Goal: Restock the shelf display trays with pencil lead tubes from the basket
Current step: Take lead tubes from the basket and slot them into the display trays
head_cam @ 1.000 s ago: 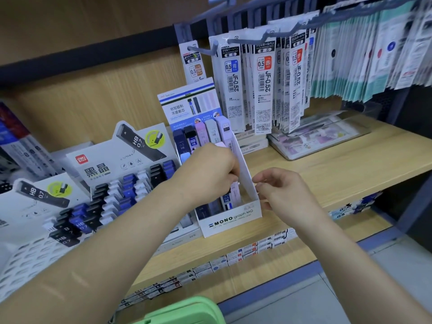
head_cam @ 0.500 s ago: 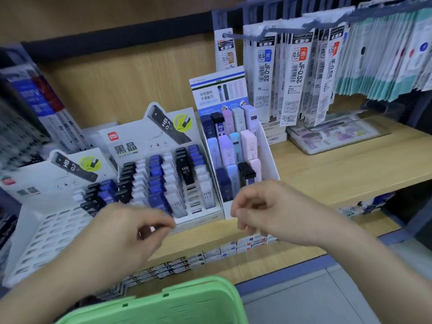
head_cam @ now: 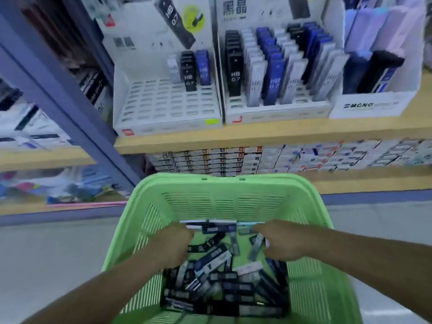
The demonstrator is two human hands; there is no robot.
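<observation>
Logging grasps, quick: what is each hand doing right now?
Left hand: down in the green basket, fingers hidden, cannot tell.
Right hand: among the lead tubes, grip blurred, cannot tell.

- Basket (head_cam: 224, 177): green moulded plastic, slotted walls, smooth rim, dull satin sheen.
- Lead tubes (head_cam: 222, 284) in the basket: hard plastic cases in black, blue and pale translucent; glossy, with printed labels too blurred to read.
- Left display tray (head_cam: 163, 106) and right display tray (head_cam: 275, 111): white plastic grid bases, smooth, matt.
- Backboards (head_cam: 149, 31) behind the trays: printed white card, slight gloss.
- MONO box (head_cam: 369, 108): white printed card, matt.
- Shelf (head_cam: 257, 136): pale wood-grain surface, smooth, low sheen; solid wood or laminate cannot be told.
- Upright (head_cam: 58, 94): blue-grey, looks like painted metal, smooth.
- Stacked boxes (head_cam: 210, 160) under the shelf: printed card.
- Floor (head_cam: 46, 253): grey, smooth, faintly reflective.
</observation>
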